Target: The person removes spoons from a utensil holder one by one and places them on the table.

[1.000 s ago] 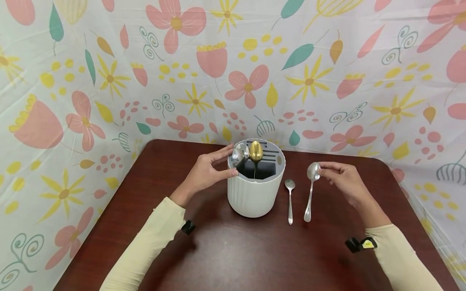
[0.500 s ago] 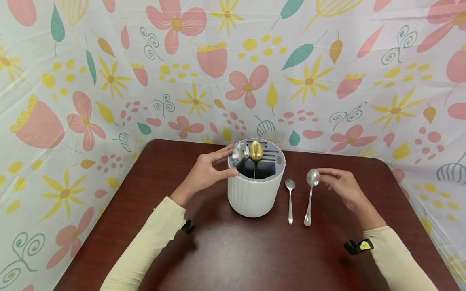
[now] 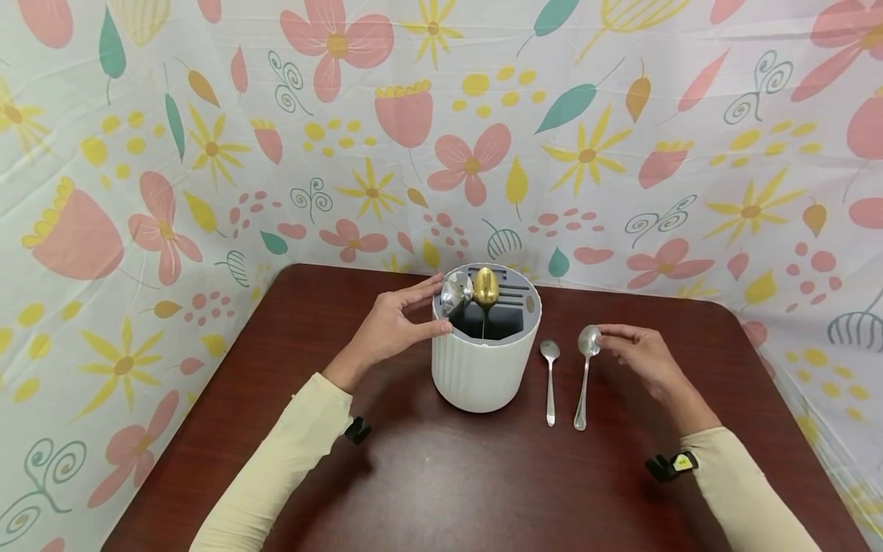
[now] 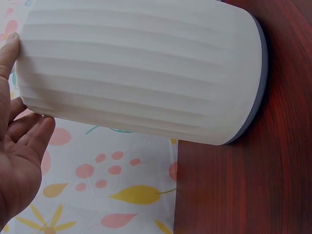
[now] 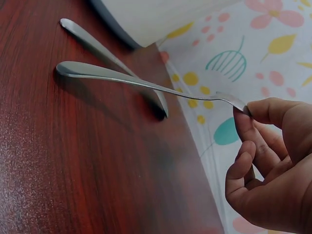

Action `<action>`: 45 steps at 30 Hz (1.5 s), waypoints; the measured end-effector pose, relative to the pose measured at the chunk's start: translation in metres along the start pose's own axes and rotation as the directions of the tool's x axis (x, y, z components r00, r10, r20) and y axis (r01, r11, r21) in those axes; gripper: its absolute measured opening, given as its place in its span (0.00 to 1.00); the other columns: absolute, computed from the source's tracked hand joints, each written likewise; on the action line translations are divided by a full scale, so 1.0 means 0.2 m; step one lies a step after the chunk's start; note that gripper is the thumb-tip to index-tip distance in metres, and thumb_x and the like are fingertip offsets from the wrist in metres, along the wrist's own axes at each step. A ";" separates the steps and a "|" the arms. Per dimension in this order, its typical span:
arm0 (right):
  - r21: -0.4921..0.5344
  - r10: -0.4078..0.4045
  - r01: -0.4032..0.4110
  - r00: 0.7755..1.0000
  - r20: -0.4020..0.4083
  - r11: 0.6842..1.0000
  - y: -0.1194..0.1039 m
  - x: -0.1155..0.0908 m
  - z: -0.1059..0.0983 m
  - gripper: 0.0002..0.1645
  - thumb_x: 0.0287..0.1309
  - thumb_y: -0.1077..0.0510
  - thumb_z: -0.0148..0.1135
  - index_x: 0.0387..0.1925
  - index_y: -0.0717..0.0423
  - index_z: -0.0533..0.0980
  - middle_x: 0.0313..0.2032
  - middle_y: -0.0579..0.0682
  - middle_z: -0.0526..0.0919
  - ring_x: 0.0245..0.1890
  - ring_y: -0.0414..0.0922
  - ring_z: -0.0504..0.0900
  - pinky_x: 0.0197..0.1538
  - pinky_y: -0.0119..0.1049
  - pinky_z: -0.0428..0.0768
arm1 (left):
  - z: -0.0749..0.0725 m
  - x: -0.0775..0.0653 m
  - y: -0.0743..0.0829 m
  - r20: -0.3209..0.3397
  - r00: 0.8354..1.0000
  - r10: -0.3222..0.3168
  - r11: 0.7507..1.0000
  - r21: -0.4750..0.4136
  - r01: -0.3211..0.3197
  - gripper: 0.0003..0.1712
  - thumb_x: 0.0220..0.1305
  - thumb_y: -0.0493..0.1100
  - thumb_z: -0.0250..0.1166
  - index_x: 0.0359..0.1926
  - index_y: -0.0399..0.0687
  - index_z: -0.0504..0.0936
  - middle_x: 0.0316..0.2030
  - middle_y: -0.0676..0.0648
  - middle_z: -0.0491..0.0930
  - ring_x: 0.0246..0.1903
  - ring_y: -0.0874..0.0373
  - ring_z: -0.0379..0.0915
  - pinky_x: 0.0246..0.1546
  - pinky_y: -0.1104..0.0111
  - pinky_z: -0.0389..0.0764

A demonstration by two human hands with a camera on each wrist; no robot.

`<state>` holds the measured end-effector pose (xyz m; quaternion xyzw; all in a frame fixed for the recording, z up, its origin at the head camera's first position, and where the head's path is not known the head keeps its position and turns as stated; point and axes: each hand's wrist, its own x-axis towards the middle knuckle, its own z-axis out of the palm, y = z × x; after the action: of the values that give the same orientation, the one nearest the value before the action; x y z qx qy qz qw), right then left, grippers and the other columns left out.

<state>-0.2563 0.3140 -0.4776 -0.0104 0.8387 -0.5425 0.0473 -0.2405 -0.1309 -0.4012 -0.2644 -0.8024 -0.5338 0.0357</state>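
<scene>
My right hand (image 3: 645, 356) pinches a silver spoon (image 3: 585, 383) by the edge of its bowl, between thumb and fingertips. The spoon's handle slopes down toward the table; in the right wrist view, its end (image 5: 66, 68) lies very close to the wood, and I cannot tell if it touches. A smaller silver spoon (image 3: 549, 383) lies on the table between the held spoon and a white ribbed cutlery holder (image 3: 479, 376). My left hand (image 3: 389, 326) rests on the holder's left rim, thumb and fingers spread and fairly straight. Silver spoons (image 3: 455, 291) and a gold spoon (image 3: 486, 287) stand in the holder.
The holder has a grey top insert (image 3: 531, 307) with narrow slots and larger dark compartments. The dark reddish wooden table (image 3: 428, 475) meets a flower-printed cloth (image 3: 441, 153) at its back and sides.
My right hand has lowered and shifted slightly left with the spoon, bringing it nearer the smaller spoon. My left hand and the holder have stayed in place.
</scene>
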 end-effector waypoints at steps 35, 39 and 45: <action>-0.062 -0.022 0.028 0.995 0.093 0.998 0.15 0.09 0.06 0.28 0.75 0.52 0.59 0.64 0.70 0.74 0.41 0.40 0.86 0.37 0.35 0.78 0.37 0.32 0.80 | 0.00 0.00 0.00 -0.009 1.000 0.002 1.000 -0.013 -0.002 0.41 0.57 0.54 0.78 0.70 0.53 0.76 0.72 0.51 0.70 0.64 0.62 0.74 0.64 0.51 0.75; -0.071 -0.005 0.012 0.995 0.097 0.997 0.12 0.09 0.07 0.25 0.74 0.58 0.58 0.63 0.74 0.73 0.42 0.52 0.87 0.34 0.37 0.79 0.34 0.34 0.81 | 0.00 0.00 0.00 -0.010 1.000 0.004 1.000 -0.014 -0.004 0.40 0.58 0.52 0.79 0.70 0.53 0.76 0.72 0.48 0.70 0.64 0.61 0.74 0.64 0.53 0.75; -0.079 -0.001 0.008 0.996 0.088 0.997 0.14 0.10 0.09 0.25 0.75 0.58 0.58 0.63 0.74 0.74 0.40 0.54 0.87 0.32 0.40 0.80 0.32 0.34 0.81 | 0.00 0.00 0.00 -0.009 1.000 0.001 1.000 -0.009 -0.001 0.40 0.57 0.51 0.79 0.70 0.55 0.76 0.72 0.51 0.70 0.64 0.61 0.74 0.65 0.54 0.74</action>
<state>-0.2730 0.3084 -0.5110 -0.0380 0.8567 -0.5077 0.0827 -0.2402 -0.1308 -0.4015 -0.2625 -0.7998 -0.5385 0.0384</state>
